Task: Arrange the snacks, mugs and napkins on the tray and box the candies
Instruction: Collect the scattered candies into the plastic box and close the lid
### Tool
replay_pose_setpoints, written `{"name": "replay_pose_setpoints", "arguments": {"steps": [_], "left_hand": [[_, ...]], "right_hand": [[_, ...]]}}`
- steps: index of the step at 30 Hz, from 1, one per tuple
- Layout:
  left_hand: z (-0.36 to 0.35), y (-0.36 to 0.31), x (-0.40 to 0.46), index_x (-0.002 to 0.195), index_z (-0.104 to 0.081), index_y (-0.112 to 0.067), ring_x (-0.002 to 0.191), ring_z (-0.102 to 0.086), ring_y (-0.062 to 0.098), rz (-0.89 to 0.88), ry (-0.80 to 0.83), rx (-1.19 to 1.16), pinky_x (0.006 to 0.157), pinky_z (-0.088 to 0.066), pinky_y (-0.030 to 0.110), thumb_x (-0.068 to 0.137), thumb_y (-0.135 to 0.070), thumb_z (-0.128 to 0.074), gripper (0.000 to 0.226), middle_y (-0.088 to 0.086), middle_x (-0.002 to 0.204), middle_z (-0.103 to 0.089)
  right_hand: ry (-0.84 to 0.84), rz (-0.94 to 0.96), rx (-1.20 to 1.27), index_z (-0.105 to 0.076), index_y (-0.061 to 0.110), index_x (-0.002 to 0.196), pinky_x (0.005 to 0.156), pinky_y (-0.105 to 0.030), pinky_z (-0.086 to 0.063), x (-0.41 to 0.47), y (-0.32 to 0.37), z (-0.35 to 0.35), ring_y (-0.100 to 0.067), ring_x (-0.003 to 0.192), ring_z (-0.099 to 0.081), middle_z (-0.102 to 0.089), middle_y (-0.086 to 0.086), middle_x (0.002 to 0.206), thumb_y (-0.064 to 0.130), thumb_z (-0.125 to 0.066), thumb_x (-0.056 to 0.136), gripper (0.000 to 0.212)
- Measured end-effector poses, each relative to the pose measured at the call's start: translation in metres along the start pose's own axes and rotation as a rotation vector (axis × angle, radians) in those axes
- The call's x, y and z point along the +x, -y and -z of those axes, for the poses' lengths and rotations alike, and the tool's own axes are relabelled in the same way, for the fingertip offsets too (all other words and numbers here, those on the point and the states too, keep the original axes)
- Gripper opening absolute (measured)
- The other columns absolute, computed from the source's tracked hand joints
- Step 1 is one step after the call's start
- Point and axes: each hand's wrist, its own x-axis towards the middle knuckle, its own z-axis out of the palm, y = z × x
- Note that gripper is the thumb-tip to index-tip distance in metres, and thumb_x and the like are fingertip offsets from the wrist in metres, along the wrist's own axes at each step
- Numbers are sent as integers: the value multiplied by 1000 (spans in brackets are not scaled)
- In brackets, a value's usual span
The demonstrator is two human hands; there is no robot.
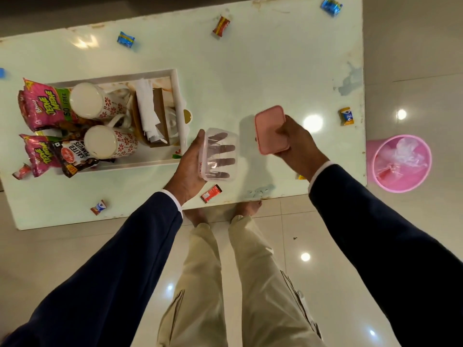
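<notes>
My left hand (190, 166) holds a clear plastic box (220, 154), tipped on its side with my fingers showing through it. Its pink lid (270, 128) is gripped in my right hand (298, 144), apart from the box. On the left, a white tray (175, 96) carries two floral mugs (100, 101) (112, 142), a napkin holder with white napkins (150, 113) and pink and brown snack packets (42, 106). Wrapped candies lie scattered on the white table: red ones (211, 193) (221, 25), blue ones (126, 39) (331, 5), a yellow one (346, 116).
A pink bin (400, 162) with a plastic liner stands on the floor beyond the table's right edge. More candies lie near the front left (98, 207) (22, 171). My legs and bare feet are below the table's near edge.
</notes>
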Motion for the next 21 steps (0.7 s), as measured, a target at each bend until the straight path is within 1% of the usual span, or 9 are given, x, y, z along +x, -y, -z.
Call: {"name": "replay_pose_setpoints", "arguments": {"steps": [3,7,10,12,14,16,18,20,21], "left_hand": [[-2,3,-1,146,-47,-16,124,-56,41,33,20,-120,95,-47,54,97,-70,-35,74,17,144,-54],[-9,8,-1,146,-48,-16,127,-61,42,-21,3,-43,91,-56,56,71,-62,-82,94,16,141,-60],[-18,6,0,135,-52,-17,124,-64,41,-35,-21,31,89,-57,59,52,-63,-93,103,16,137,-63],[-22,5,3,134,-52,-16,120,-67,40,-33,-72,61,89,-57,62,43,-67,-94,113,17,137,-63],[-22,7,6,135,-52,-15,117,-69,41,-41,-112,84,85,-59,60,52,-63,-91,104,17,133,-66],[-20,10,11,137,-51,-12,112,-71,41,-70,-135,96,80,-62,57,72,-57,-78,83,17,128,-70],[-20,14,17,138,-51,-11,107,-74,38,-98,-163,111,81,-61,57,87,-54,-65,68,16,126,-72],[-23,14,21,138,-52,-14,106,-75,30,-111,-210,163,81,-61,53,90,-55,-56,63,12,124,-73],[-25,13,22,141,-50,-16,107,-74,25,-118,-241,220,83,-61,52,92,-57,-53,64,8,125,-73]], "right_hand": [[-222,88,-182,-56,8,127,81,-43,-57,30,12,-1,-37,113,-56,-55,-15,123,5,-46,92,36],[-304,110,-394,-50,7,137,86,-43,-61,55,25,-4,-33,119,-59,-55,-12,133,5,-48,96,41],[-368,98,-518,-42,13,145,99,-42,-54,55,29,-6,-26,120,-58,-54,-9,138,14,-58,94,53],[-428,173,-602,-37,15,149,102,-36,-48,41,27,-7,-21,119,-52,-44,-7,145,17,-61,93,61],[-465,315,-611,-37,16,147,97,-27,-45,20,17,-8,-16,115,-49,-39,-6,145,16,-63,93,60],[-384,351,-550,-45,17,141,84,-21,-49,-1,3,-14,-14,106,-58,-51,-2,134,23,-64,96,49],[-139,220,-493,-52,17,135,70,-27,-56,-20,-13,-26,-19,91,-68,-63,-1,118,34,-62,99,41],[65,97,-585,-53,24,134,64,-32,-62,-31,-31,-38,-21,82,-73,-66,0,108,39,-60,100,39],[104,86,-635,-53,27,134,63,-33,-63,-33,-39,-43,-21,79,-75,-66,0,104,36,-58,100,35]]}}
